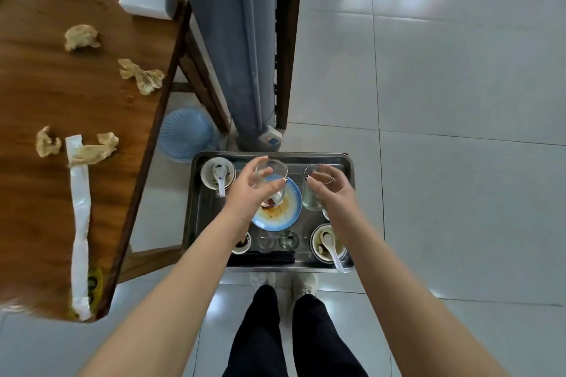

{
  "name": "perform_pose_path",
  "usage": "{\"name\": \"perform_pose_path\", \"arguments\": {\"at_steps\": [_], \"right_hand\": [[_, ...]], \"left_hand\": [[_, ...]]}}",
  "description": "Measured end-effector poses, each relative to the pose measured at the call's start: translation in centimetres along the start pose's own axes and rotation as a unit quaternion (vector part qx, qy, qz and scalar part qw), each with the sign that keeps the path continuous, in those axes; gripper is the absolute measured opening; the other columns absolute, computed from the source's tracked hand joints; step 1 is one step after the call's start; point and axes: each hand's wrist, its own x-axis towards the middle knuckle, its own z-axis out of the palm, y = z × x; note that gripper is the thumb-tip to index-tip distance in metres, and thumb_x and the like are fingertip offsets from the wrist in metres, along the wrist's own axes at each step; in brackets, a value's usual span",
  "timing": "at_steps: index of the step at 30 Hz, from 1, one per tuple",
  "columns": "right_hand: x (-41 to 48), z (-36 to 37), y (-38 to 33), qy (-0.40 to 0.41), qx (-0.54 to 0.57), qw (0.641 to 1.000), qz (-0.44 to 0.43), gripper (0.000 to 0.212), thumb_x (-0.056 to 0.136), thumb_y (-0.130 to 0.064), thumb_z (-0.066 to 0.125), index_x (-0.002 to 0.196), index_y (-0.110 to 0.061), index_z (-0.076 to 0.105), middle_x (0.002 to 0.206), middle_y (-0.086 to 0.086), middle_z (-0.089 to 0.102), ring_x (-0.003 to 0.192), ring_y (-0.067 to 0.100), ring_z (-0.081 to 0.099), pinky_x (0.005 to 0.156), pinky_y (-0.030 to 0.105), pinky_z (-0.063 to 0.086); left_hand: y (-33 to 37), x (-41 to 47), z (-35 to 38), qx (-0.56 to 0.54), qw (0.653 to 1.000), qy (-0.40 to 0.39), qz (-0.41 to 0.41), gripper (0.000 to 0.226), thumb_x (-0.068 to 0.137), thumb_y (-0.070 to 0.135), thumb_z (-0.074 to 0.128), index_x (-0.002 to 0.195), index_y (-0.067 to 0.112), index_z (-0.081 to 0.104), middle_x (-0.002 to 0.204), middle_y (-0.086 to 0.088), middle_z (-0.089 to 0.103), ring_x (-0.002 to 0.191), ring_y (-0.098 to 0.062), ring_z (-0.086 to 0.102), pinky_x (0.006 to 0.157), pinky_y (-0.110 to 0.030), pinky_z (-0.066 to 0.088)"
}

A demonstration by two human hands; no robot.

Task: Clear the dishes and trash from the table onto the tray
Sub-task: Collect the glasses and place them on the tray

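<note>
While the hands (248,190) (333,191) hold glasses (275,170) (311,200), dirty bowls (218,176) (326,242) crowd the tray (204,211).

On the tray (202,217) bare metal is left at 9 o'clock; the centre is blocked by a blue plate (291,208), 6 o'clock by small glasses (288,240).

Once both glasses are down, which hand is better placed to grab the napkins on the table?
Left, probably: the table with the crumpled napkins lies on that side of the tray, nearer the left hand; the right hand would cross the body.
</note>
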Motion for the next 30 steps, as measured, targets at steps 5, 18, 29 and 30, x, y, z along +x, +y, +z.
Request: {"name": "perform_pose_path", "arguments": {"at_steps": [5, 18, 29, 30], "right_hand": [[1.3, -0.2, 4.0, 0.035, -0.029, 0.999, -0.006, 0.046, 0.08, -0.015, 0.075, 0.121, -0.015, 0.054, 0.119, 0.005, 0.064, 0.111, 0.018, 0.06, 0.081, 0.02, 0.05], [5.3, -3.8, 13.3, 0.039, -0.103, 0.992, 0.054, 0.04, 0.079, -0.026, 0.077, 0.111, -0.032, 0.054, 0.116, -0.007, 0.064, 0.113, 0.013, 0.058, 0.095, 0.033, 0.047], [7.4, -4.8, 17.9, 0.028, -0.187, 0.98, 0.058, 0.058, 0.069, -0.024, 0.085, 0.119, -0.024, 0.054, 0.115, -0.006, 0.06, 0.109, 0.011, 0.059, 0.099, 0.039, 0.048], [7.6, -4.9, 18.1, 0.027, -0.198, 0.978, 0.06, 0.059, 0.068, -0.025, 0.085, 0.119, -0.024, 0.053, 0.116, -0.005, 0.06, 0.109, 0.01, 0.059, 0.099, 0.038, 0.048]], "left_hand": [[-2.9, 1.6, -0.6, -0.001, 1.0, -0.031, 0.001, 0.051, 0.079, 0.009, 0.074, 0.119, 0.028, 0.049, 0.12, 0.0, 0.058, 0.102, -0.005, 0.057, 0.082, -0.021, 0.049], [-10.0, 6.2, 0.9, -0.055, 0.998, -0.022, -0.021, 0.051, 0.072, 0.018, 0.08, 0.111, 0.034, 0.052, 0.123, 0.002, 0.06, 0.118, -0.014, 0.055, 0.1, -0.034, 0.045], [-12.5, 9.1, 2.3, -0.09, 0.995, -0.04, -0.013, 0.047, 0.081, -0.003, 0.065, 0.113, 0.029, 0.05, 0.122, -0.002, 0.057, 0.11, -0.006, 0.056, 0.072, -0.012, 0.05], [-12.8, 9.4, 2.5, -0.09, 0.995, -0.044, -0.013, 0.047, 0.081, -0.003, 0.065, 0.113, 0.029, 0.05, 0.121, -0.001, 0.057, 0.11, -0.007, 0.056, 0.074, -0.012, 0.05]]}}
